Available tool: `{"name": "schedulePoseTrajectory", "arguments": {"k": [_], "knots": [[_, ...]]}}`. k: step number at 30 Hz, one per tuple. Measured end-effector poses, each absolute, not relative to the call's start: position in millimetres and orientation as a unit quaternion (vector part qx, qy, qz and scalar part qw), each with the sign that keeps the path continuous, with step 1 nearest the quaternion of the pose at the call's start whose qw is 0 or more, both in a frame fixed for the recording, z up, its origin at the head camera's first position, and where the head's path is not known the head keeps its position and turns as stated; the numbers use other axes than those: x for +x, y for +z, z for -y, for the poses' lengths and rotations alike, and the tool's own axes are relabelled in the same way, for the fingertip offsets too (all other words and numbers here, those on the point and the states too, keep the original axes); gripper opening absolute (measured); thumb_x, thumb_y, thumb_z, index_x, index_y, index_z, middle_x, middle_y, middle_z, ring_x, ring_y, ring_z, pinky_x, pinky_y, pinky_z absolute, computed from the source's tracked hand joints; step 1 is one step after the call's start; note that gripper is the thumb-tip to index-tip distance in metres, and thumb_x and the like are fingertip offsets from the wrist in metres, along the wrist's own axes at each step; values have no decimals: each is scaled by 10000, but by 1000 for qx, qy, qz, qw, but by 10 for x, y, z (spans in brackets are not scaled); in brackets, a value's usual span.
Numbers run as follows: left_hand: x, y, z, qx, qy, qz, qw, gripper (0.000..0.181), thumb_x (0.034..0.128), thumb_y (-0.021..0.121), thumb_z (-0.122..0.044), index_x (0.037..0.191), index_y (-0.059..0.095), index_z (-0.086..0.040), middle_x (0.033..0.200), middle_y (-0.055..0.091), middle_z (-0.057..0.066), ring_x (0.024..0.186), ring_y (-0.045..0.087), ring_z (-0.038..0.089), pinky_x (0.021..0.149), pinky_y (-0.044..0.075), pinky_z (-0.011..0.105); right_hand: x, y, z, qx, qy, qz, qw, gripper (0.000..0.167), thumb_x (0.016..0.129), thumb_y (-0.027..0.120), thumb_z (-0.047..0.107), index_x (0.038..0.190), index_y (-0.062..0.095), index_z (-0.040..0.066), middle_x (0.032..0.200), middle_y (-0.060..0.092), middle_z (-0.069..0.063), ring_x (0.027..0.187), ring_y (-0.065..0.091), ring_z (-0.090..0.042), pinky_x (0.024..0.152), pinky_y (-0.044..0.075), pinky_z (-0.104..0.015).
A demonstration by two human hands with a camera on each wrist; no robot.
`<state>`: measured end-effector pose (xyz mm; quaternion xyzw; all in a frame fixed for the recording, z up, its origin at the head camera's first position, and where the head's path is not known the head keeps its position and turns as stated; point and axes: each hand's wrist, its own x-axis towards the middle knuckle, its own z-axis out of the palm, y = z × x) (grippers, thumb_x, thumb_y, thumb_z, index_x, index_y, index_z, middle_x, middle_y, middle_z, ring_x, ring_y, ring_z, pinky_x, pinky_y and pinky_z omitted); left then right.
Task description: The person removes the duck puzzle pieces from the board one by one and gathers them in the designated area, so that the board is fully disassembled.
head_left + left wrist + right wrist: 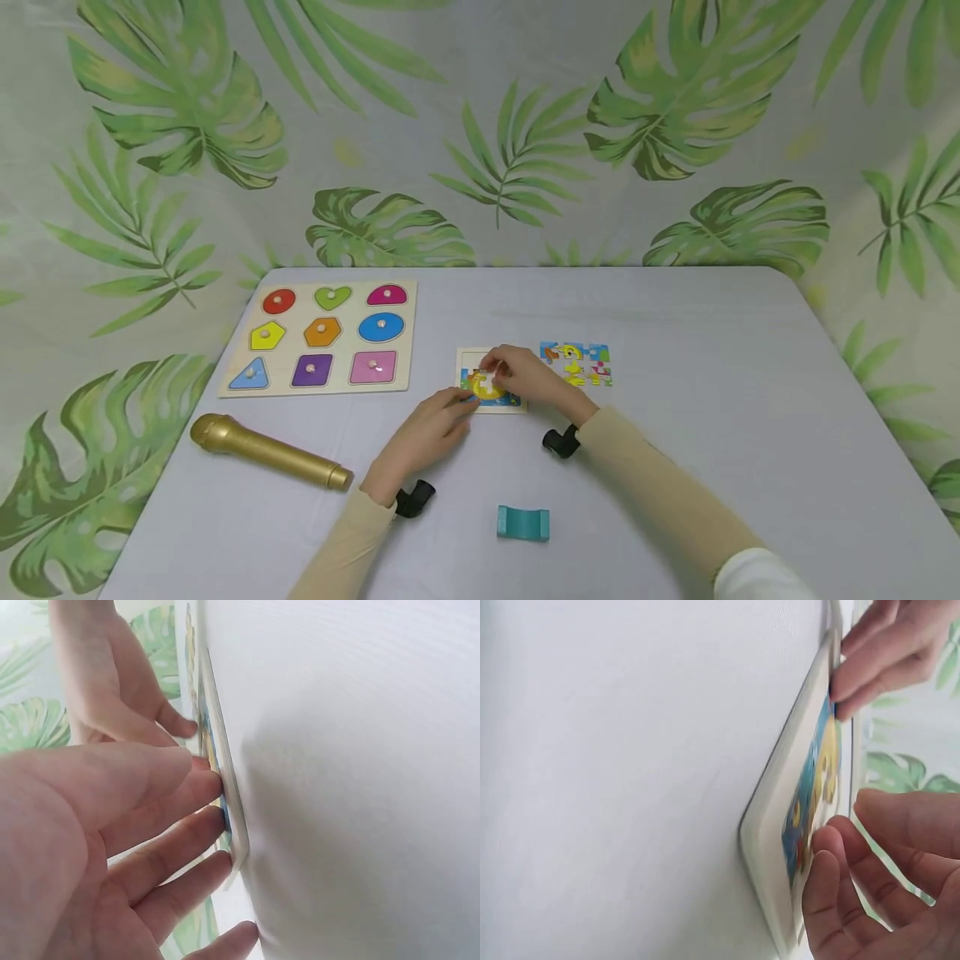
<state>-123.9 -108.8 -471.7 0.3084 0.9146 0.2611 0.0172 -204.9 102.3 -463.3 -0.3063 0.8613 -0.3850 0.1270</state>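
A small wooden-framed puzzle [461, 362] lies mid-table, with yellow and blue pieces in its lower part and bare wood along the top. My left hand [423, 432] rests its fingertips on the frame's left side, fingers extended, as the left wrist view shows at the board's edge [227, 757]. From the right, my right hand [534, 380] reaches over the puzzle, fingertips at its pieces. In the right wrist view this hand [900, 885] has bent fingers and a separate thumb beside the picture [806, 791]; no piece shows between them. Loose puzzle pieces [573, 351] lie just right of the frame.
At the left back lies a shape board [345, 357] with knobbed coloured shapes. A gold microphone [273, 451] is in front of it. Nearer the front edge sits a teal curved block [523, 524], between the forearms. Both wrists carry black cameras [415, 498].
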Motion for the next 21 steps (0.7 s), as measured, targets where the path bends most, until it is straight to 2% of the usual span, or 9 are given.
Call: {"name": "schedulePoseTrajectory", "arguments": {"k": [4,10,21], "knots": [[-1235,-4716,1075,309,259,-915,15,343,919,618,-79,1249,613,15,1237,558,171,1139,530,310,969,428,434,-2078,-4650,-899,-298,-398,-856,140,280,851,546,-107,1107,627,-28,1062,638,-101,858,564,-181,775,482,-274],[-1230,-4706,1045,307,246,-919,7,340,903,641,-86,1231,630,6,1185,569,172,1066,545,307,901,458,445,-2109,-4673,-824,-277,-401,-862,139,302,834,552,-91,1107,649,-5,1031,634,-67,848,563,-168,767,482,-270],[-1245,-4713,1024,306,236,-922,-2,312,905,640,-99,1201,657,-5,1161,582,165,1026,548,304,825,481,436,-2090,-4681,-758,-296,-426,-849,105,178,857,584,-83,994,633,19,885,567,-80,773,513,-179,711,459,-273]]}}
